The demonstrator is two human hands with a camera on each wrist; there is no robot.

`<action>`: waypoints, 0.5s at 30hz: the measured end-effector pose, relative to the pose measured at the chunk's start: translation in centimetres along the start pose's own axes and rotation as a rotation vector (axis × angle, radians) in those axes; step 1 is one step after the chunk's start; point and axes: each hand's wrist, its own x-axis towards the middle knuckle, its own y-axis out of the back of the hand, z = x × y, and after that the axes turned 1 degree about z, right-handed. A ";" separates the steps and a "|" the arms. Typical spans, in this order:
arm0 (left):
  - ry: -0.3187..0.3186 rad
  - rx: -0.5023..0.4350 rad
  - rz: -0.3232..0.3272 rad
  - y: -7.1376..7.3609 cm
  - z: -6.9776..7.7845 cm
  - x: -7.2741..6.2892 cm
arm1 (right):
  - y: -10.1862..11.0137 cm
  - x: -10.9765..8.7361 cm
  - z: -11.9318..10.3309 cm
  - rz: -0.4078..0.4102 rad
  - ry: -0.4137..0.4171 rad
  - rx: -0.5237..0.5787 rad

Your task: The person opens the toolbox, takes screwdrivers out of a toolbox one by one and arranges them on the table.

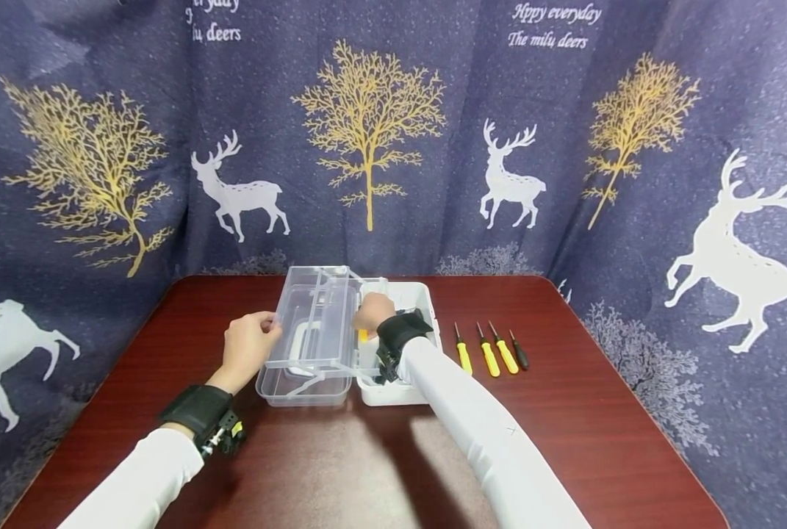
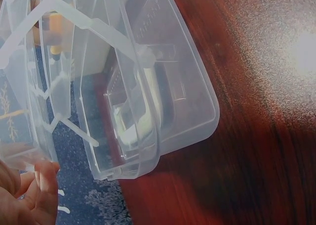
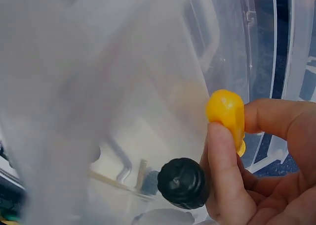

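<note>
A clear plastic toolbox stands open on the table, its folding tray raised on hinged arms. My left hand pinches the edge of its clear lid with thumb and fingers. Over the white bin beside it, my right hand pinches a yellow-handled screwdriver between thumb and index finger; its shaft is hidden. Close by the fingertips, a black ridged handle end shows in the right wrist view.
Several screwdrivers lie in a row to the right of the bin: yellow-handled ones and a black-handled one. A bent metal piece lies in the bin. A printed curtain hangs behind the red-brown table.
</note>
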 end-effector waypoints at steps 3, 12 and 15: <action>0.004 0.001 -0.007 0.0 0.0 0.1 | 0.7 1.0 -0.5 -0.127 -0.060 0.008; 0.009 -0.001 -0.004 -0.1 0.0 0.0 | 0.8 1.0 -0.2 -0.082 -0.054 0.098; -0.001 -0.001 0.005 -0.1 -0.1 0.1 | 1.2 1.1 0.0 -0.078 -0.050 0.138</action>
